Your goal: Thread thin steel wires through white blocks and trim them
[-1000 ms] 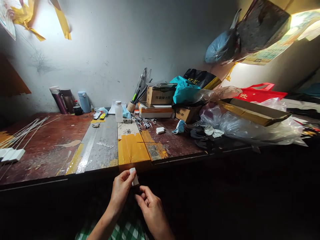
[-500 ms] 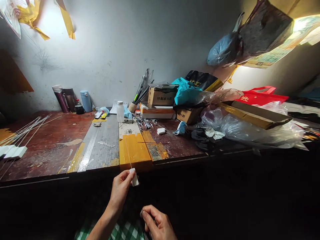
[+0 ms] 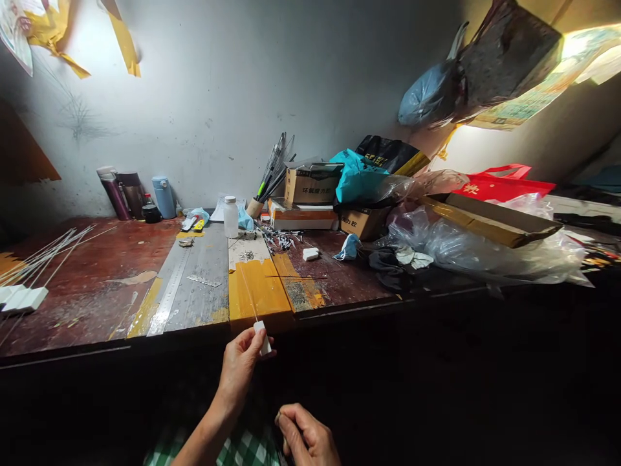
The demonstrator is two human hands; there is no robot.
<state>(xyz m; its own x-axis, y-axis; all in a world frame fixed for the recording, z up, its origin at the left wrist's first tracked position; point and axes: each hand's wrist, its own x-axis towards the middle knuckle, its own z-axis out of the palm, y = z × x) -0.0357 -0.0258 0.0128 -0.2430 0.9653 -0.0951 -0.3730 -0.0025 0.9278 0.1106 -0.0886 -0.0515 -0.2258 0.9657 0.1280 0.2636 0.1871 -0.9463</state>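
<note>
My left hand (image 3: pixel 240 362) pinches a small white block (image 3: pixel 262 338) between thumb and fingers, just off the table's front edge. From the block's top a thin pale rod (image 3: pixel 249 296) sticks up and leans over the yellow-taped strip of the table. My right hand (image 3: pixel 310 432) is lower and closer to my body, its thumb and forefinger pressed together. Whatever it pinches is too small and dark to make out. At the far left, more white blocks (image 3: pixel 26 299) lie on the table with long thin rods (image 3: pixel 58 254) standing slanted out of them.
On the table (image 3: pixel 97 278) stand a white bottle (image 3: pixel 231 219), a blue flask (image 3: pixel 163 197) and a holder with dark rods (image 3: pixel 272 171). A steel ruler (image 3: pixel 169 291) lies left of centre. Boxes (image 3: pixel 310 186), plastic bags (image 3: pixel 466 252) and an open carton (image 3: pixel 495 220) crowd the right side.
My left hand with the white block has shifted slightly right and up. My right hand has dropped a little, still pinched. The whole view has moved slightly.
</note>
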